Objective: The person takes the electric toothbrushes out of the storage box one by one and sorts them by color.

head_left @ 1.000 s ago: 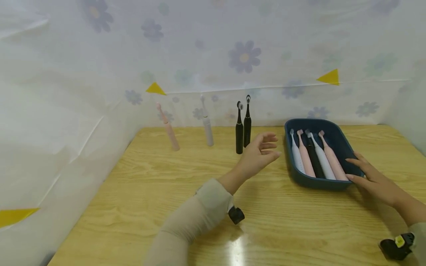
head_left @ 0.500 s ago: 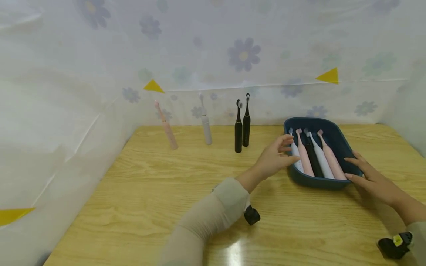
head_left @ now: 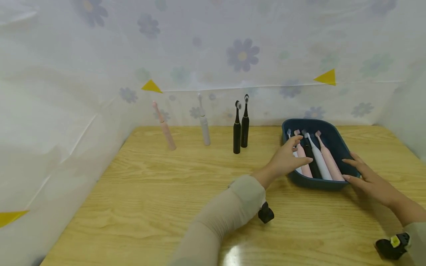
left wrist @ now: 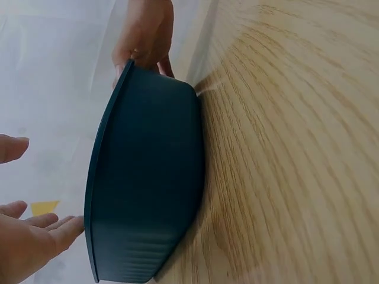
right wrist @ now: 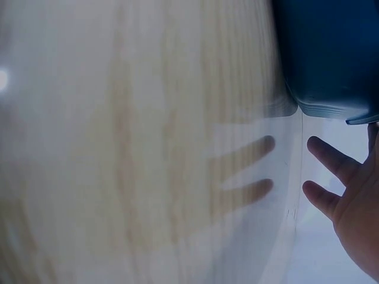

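Note:
A dark blue basket (head_left: 324,184) on the table holds several electric toothbrushes lying side by side. In it are a pink toothbrush (head_left: 328,157), a white toothbrush (head_left: 318,159) and a black toothbrush (head_left: 311,160); others are partly covered by my left hand (head_left: 286,157). That hand hovers over the basket's left side, thumb and fingers apart, nothing between them. My right hand (head_left: 371,183) rests at the front right corner, thumb and fingertips on the rim. In the right wrist view two of its fingers (right wrist: 337,160) stretch straight beside the basket wall.
Standing upright on the table are a pink toothbrush (head_left: 167,135), leaning slightly, a white toothbrush (head_left: 205,131) and two black ones, the nearer black toothbrush (head_left: 236,138) overlapping the other. Behind them hangs a flowered white sheet (head_left: 199,55) with yellow tape triangles.
My left hand has moved right, from beside the standing black toothbrushes to above the toothbrushes in the basket. My right hand stays at the basket's corner.

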A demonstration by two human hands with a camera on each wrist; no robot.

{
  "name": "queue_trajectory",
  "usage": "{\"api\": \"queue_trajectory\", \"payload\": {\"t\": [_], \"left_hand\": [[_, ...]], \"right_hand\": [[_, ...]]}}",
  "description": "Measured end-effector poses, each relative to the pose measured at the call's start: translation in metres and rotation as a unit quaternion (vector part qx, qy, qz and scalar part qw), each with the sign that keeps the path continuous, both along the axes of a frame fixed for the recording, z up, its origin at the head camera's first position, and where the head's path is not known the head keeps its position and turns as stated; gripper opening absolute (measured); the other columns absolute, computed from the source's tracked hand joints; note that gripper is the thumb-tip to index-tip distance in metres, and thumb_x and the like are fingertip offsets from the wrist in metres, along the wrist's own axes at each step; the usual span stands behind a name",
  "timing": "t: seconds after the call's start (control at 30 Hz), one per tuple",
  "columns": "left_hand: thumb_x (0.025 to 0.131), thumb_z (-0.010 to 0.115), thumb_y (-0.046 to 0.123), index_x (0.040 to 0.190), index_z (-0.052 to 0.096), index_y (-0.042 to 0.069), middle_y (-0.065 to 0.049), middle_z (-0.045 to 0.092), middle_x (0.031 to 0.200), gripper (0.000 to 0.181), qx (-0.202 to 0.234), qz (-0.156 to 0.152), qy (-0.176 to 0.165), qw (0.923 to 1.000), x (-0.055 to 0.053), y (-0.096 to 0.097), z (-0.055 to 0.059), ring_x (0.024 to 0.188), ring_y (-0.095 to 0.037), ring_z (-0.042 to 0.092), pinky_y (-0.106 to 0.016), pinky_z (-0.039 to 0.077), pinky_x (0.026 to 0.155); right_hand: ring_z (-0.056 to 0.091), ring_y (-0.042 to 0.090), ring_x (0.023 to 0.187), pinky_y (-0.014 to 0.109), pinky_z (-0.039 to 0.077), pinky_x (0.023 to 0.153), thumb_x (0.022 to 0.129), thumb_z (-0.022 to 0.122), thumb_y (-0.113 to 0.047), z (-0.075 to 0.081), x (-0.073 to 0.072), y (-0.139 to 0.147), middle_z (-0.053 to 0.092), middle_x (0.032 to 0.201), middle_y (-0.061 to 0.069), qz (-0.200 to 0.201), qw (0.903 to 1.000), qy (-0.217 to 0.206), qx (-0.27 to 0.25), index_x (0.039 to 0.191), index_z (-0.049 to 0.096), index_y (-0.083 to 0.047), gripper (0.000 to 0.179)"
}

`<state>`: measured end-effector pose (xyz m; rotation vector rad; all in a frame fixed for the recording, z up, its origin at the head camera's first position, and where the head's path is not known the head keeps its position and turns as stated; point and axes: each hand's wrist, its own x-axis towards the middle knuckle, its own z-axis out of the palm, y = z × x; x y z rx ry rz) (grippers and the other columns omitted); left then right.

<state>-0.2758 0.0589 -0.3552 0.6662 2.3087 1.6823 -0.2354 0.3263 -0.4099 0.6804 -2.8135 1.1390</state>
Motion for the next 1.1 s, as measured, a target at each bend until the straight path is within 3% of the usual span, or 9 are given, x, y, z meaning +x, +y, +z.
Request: {"api": "queue_trajectory", "payload": {"t": [0.23, 0.43, 0.53, 0.87, 1.1], "left_hand": [[0.077, 0.065, 0.029, 0.133, 0.028, 0.029, 0.013, 0.029, 0.133, 0.067, -0.062, 0.047, 0.015, 0.9968, -0.005, 0.024, -0.001, 0.116, -0.008, 0.036, -0.027, 0.041, 0.082], [0.075, 0.067, 0.027, 0.133, 0.03, 0.026, 0.013, 0.03, 0.132, 0.069, -0.089, 0.09, 0.017, 0.9918, -0.011, 0.048, -0.003, 0.114, -0.007, 0.038, -0.025, 0.043, 0.077], [0.075, 0.067, 0.027, 0.132, 0.031, 0.023, 0.01, 0.031, 0.132, 0.068, -0.101, 0.104, 0.024, 0.9891, -0.012, 0.055, -0.004, 0.115, -0.008, 0.036, -0.024, 0.042, 0.078], [0.073, 0.065, 0.034, 0.127, 0.037, 0.016, 0.003, 0.033, 0.13, 0.063, -0.194, 0.163, 0.039, 0.9665, -0.018, 0.076, -0.005, 0.123, -0.012, 0.026, -0.031, 0.026, 0.097], [0.072, 0.066, 0.036, 0.131, 0.033, 0.016, -0.001, 0.026, 0.135, 0.071, -0.228, 0.18, 0.002, 0.957, -0.022, 0.087, -0.012, 0.126, -0.018, 0.019, -0.033, 0.025, 0.098]], "right_hand": [[-0.016, 0.024, 0.124, 0.07, 0.002, 0.079, 0.091, 0.04, -0.007, 0.001, 0.002, 0.0, -0.018, 0.141, 0.005, -0.001, 1.0, -0.008, 0.004, 0.134, 0.011, 0.007, 0.054], [-0.015, 0.033, 0.123, 0.071, 0.003, 0.078, 0.091, 0.04, -0.007, 0.003, 0.003, 0.002, -0.018, 0.14, 0.003, -0.005, 0.9999, -0.012, 0.005, 0.134, 0.012, 0.007, 0.053], [-0.015, 0.029, 0.124, 0.071, 0.004, 0.079, 0.091, 0.04, -0.008, 0.002, 0.003, 0.003, -0.018, 0.14, 0.001, -0.006, 0.9999, -0.013, 0.007, 0.134, 0.012, 0.007, 0.053], [-0.016, 0.032, 0.123, 0.071, 0.003, 0.077, 0.092, 0.039, -0.008, 0.003, 0.008, 0.006, -0.019, 0.141, 0.003, -0.003, 0.9999, -0.015, 0.004, 0.135, 0.011, 0.006, 0.053], [-0.017, 0.028, 0.123, 0.071, 0.001, 0.079, 0.091, 0.039, -0.007, 0.003, 0.011, 0.005, -0.019, 0.14, 0.004, -0.008, 0.9999, -0.009, 0.007, 0.133, 0.011, 0.009, 0.053]]}}
